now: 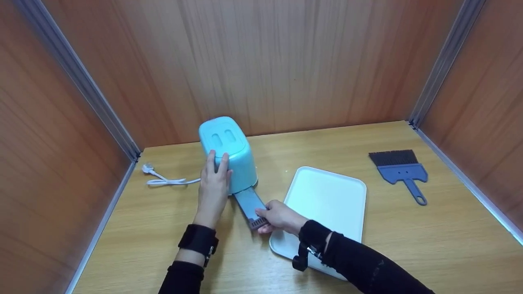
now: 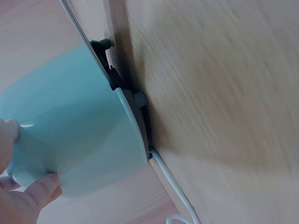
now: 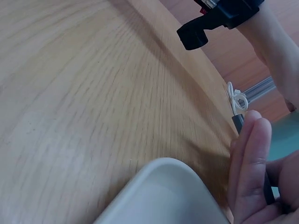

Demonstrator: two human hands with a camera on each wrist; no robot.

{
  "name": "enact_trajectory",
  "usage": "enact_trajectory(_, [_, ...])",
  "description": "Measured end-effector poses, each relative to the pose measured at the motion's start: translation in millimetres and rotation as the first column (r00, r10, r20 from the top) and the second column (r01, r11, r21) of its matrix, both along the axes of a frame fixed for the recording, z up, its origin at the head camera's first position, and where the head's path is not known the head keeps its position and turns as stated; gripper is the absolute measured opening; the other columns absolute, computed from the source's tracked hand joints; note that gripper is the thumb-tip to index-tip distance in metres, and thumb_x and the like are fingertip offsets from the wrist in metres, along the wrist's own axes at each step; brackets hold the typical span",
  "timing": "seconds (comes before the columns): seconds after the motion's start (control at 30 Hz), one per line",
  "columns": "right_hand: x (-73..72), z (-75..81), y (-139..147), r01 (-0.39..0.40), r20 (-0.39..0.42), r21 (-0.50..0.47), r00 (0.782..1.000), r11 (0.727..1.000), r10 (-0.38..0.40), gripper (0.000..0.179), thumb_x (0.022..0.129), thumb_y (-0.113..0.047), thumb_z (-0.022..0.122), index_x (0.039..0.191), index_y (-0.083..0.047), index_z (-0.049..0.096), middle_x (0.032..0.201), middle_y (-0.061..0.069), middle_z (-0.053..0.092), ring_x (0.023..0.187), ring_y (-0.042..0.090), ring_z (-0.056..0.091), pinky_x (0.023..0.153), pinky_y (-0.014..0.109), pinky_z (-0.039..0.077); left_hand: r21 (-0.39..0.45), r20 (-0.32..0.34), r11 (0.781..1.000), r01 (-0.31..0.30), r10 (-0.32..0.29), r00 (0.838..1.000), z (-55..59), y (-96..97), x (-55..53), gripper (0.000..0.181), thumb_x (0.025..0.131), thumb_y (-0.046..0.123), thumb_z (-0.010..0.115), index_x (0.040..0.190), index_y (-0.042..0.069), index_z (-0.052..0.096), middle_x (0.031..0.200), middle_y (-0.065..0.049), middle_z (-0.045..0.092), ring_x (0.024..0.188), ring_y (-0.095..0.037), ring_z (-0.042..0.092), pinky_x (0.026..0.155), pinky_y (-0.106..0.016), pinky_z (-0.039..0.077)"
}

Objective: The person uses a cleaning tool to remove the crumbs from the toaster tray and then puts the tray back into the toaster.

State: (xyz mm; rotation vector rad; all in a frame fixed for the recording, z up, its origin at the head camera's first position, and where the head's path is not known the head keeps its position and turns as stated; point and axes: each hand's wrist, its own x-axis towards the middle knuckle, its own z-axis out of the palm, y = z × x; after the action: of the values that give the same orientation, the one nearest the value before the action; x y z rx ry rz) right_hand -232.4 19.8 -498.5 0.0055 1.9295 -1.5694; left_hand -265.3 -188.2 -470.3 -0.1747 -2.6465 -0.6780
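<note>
A light blue toaster [image 1: 243, 171], its lid marked by two oval dents, stands near the back wall. My left hand [image 1: 214, 181] grips its near upper end; in the left wrist view, fingertips [image 2: 44, 186] press against the smooth side. A grey crumb tray [image 1: 250, 204] sticks out of the toaster's base, slanting toward me. Its slotted outer end is pinched by my right hand [image 1: 282, 217], thumb on top and fingers beneath. The right wrist view shows the fingers [image 3: 252, 163] of that hand extended under the tray's dark edge.
A white rectangular tray [image 1: 327, 196] lies under the right forearm. To the far right rests a blue brush [image 1: 402, 173] with dark bristles. The toaster's white cord and plug [image 1: 165, 179] lie on the left. Wooden panels [image 1: 286, 69] enclose the table [image 1: 429, 245] at the back and sides.
</note>
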Motion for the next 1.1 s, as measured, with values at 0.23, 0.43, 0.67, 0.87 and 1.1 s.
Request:
enact_trajectory(0.23, [3.8,0.4,4,-0.005,-0.013,-0.007,1.000,1.000,0.005,0.028,0.114,-0.023,0.054,0.120,0.003,0.061,0.090,0.012,0.073,0.060,0.008,0.069,0.057,0.018,0.059,-0.003,-0.018,1.000,0.002,-0.002,1.000,-0.1,-0.9,0.3,0.051,0.115,0.031,0.051,0.165,0.023,0.041,0.176,-0.019,0.019,0.155,-0.050,0.036,0.117,-0.067,0.048])
enact_trajectory(0.43, [7.1,-0.5,8,-0.024,-0.052,0.009,0.998,1.000,0.024,0.026,0.114,-0.023,0.055,0.114,0.002,0.063,0.086,0.010,0.073,0.058,0.006,0.068,0.055,0.016,0.057,-0.011,-0.018,1.000,0.003,-0.004,1.000,0.2,-1.0,0.7,0.051,0.115,0.030,0.051,0.165,0.024,0.040,0.176,-0.019,0.019,0.154,-0.050,0.037,0.116,-0.067,0.047])
enact_trajectory(0.67, [11.4,0.5,15,-0.035,-0.056,-0.003,0.998,0.999,0.034,0.025,0.114,-0.023,0.055,0.114,0.001,0.063,0.087,0.010,0.074,0.059,0.006,0.068,0.056,0.017,0.057,-0.007,0.007,1.000,0.008,-0.008,1.000,0.8,-0.9,0.5,0.052,0.115,0.032,0.050,0.165,0.024,0.039,0.177,-0.018,0.016,0.155,-0.050,0.035,0.116,-0.067,0.048])
enact_trajectory(0.87, [14.5,0.3,21,-0.053,-0.060,-0.006,0.997,0.999,0.053,0.026,0.114,-0.022,0.055,0.119,0.001,0.064,0.088,0.009,0.073,0.059,0.005,0.067,0.056,0.016,0.057,0.000,0.003,1.000,0.007,-0.007,1.000,-0.6,-1.8,0.5,0.052,0.115,0.032,0.050,0.166,0.025,0.038,0.177,-0.017,0.016,0.155,-0.050,0.035,0.116,-0.067,0.047])
enact_trajectory(1.1, [16.1,1.0,31,-0.054,-0.057,0.012,0.997,0.998,0.054,0.028,0.114,-0.026,0.054,0.124,-0.001,0.063,0.091,0.006,0.071,0.062,0.005,0.063,0.054,0.014,0.050,-0.014,-0.007,1.000,0.004,-0.004,1.000,0.5,-0.2,-0.2,0.052,0.115,0.032,0.051,0.165,0.024,0.040,0.177,-0.018,0.018,0.151,-0.050,0.039,0.115,-0.065,0.050])
